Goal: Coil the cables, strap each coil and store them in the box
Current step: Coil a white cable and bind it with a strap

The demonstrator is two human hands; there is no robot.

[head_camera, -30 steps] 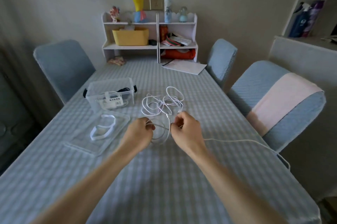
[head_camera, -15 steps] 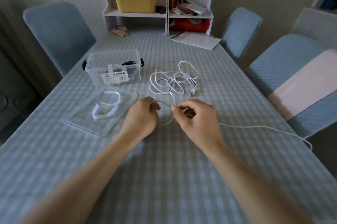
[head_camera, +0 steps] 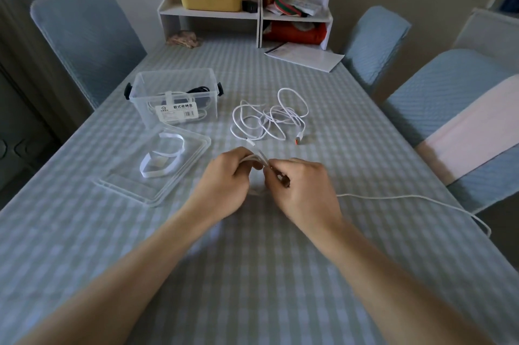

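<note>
Your left hand (head_camera: 224, 176) has fingers curled round a few small loops of the thin white cable (head_camera: 393, 196). Your right hand (head_camera: 297, 179) pinches the same cable just beside it, feeding the next turn. Both hands sit mid-table, near you. The free tail runs right, across the checked blue-grey tablecloth (head_camera: 252, 274) and over the right edge.

Risks, imo:
- The tail hanging off the edge could snag or drag, pulling the loops out of your left-hand grip.
- The loops are small and tight, so they may spring open before strapping.
- The second tangled white cable w/ orange-tipped plug (head_camera: 269, 117) lies just beyond your hands and could get caught in.

The white straps (head_camera: 161, 160) lie on the clear plastic lid (head_camera: 126, 190), left. The clear plastic storage box (head_camera: 174, 97) sits far-left w/ coils already inside.
</note>
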